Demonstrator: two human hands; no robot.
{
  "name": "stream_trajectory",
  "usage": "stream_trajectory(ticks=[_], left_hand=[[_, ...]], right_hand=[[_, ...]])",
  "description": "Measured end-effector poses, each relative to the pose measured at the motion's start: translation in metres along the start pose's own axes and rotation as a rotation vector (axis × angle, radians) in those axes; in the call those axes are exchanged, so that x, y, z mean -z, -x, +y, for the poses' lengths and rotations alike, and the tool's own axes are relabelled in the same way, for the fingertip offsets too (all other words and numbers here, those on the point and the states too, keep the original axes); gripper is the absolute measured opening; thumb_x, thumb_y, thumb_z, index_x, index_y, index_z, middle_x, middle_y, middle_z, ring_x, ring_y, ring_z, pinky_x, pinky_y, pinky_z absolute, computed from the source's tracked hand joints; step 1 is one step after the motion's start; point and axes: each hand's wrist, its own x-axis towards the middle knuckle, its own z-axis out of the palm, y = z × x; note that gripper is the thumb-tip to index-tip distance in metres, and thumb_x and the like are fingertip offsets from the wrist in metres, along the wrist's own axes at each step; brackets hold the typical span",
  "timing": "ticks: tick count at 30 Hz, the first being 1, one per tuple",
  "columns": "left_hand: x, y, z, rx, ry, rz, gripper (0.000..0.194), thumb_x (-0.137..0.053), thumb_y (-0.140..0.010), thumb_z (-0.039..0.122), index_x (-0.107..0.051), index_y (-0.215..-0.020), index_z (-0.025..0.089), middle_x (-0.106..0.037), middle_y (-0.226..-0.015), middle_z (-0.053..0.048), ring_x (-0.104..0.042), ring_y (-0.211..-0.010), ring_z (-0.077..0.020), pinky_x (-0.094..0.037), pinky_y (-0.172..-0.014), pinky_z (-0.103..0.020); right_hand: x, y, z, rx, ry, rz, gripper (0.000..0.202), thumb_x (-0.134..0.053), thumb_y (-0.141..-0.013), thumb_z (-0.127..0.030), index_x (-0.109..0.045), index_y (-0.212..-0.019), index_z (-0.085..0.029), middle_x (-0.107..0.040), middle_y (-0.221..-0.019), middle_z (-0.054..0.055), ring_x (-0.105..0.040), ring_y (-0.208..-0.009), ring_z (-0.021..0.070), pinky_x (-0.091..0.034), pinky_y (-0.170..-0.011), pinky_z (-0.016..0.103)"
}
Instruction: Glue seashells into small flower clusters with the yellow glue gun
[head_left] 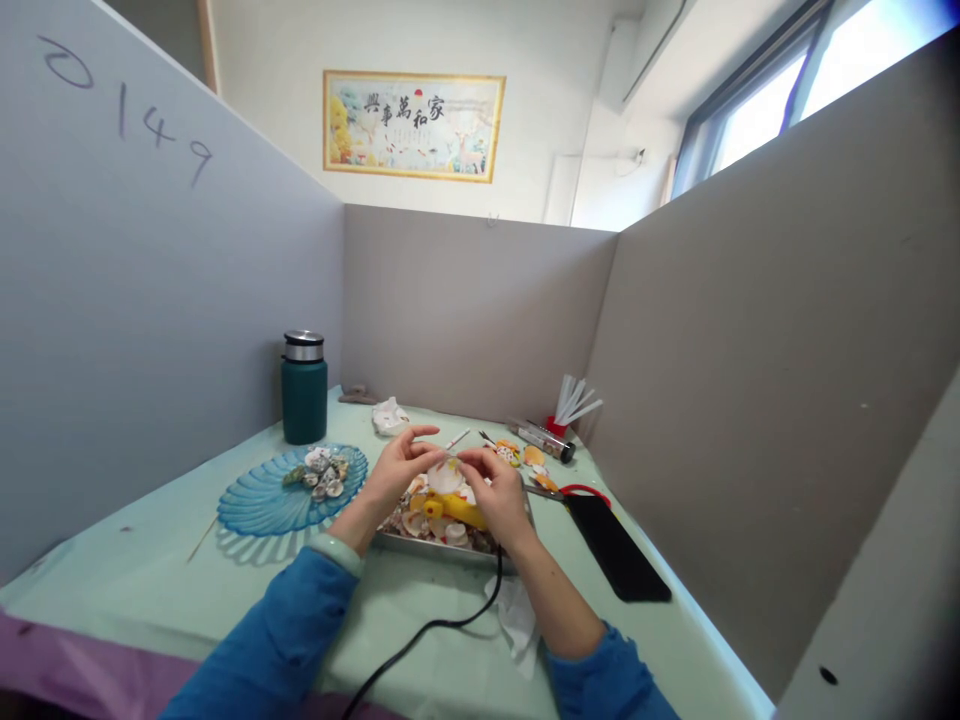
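Observation:
My left hand (405, 462) and my right hand (495, 488) meet fingertip to fingertip above a metal tray (427, 546) of shells. Both pinch at something small between them, too small to name. Just below the fingertips shows a pale, rounded shell (445, 476); I cannot tell if it is held or lies on the pile. A yellow glue gun (457, 509) rests on the shells under my hands, its black cord (427, 628) running toward me. Behind the fingers is a thin white stick (457, 438).
On the left, a blue scalloped plate (251, 497) bears a cluster of shells (324, 474), near a green bottle (304, 400). To the right are a black phone-like slab (619, 550), red-handled scissors (589, 490), a clear tube (546, 440) and white sticks (574, 400). Crumpled tissue (517, 615) lies in front.

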Motion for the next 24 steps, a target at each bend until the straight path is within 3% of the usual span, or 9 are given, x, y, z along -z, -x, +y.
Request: stream_trajectory(ticks=[6,11,19,24], left_hand=[[0.001,0.001,-0.001,0.029,-0.001,-0.074,0.057,-0.076,-0.064,0.033,-0.055,-0.114,0.018,-0.067,-0.081,-0.003,-0.061,-0.07,-0.0136,-0.047,-0.064,-0.023],[-0.001,0.004,0.001,0.098,0.112,-0.16,0.049,-0.07,-0.071,0.039,-0.059,-0.114,0.02,-0.061,-0.079,-0.002,-0.059,-0.071,-0.0138,-0.052,-0.068,-0.028],[-0.002,0.01,0.008,0.181,0.287,-0.264,0.039,-0.068,-0.075,0.035,-0.062,-0.112,0.023,-0.059,-0.09,-0.004,-0.059,-0.073,-0.0138,-0.057,-0.071,-0.035],[0.0,0.01,0.007,0.208,0.287,-0.368,0.045,-0.068,-0.076,0.033,-0.058,-0.119,0.022,-0.061,-0.1,-0.007,-0.064,-0.084,-0.0188,-0.055,-0.079,-0.038]], right_hand=[[-0.002,-0.001,0.01,-0.06,-0.096,0.095,0.021,-0.058,-0.08,-0.034,-0.066,-0.088,-0.017,-0.068,-0.081,0.006,-0.06,-0.07,0.0167,-0.05,-0.064,0.027],[-0.003,-0.002,0.012,-0.077,-0.214,0.083,0.02,-0.059,-0.08,-0.034,-0.064,-0.09,-0.017,-0.066,-0.08,0.004,-0.06,-0.072,0.0164,-0.05,-0.066,0.027],[-0.001,-0.001,0.006,-0.027,-0.26,0.098,0.016,-0.059,-0.081,-0.031,-0.063,-0.089,-0.018,-0.064,-0.083,0.004,-0.06,-0.078,0.0169,-0.051,-0.072,0.029],[-0.002,0.001,0.006,-0.004,-0.3,0.066,0.013,-0.059,-0.082,-0.029,-0.063,-0.09,-0.019,-0.062,-0.082,0.003,-0.06,-0.066,0.0141,-0.052,-0.063,0.027]])
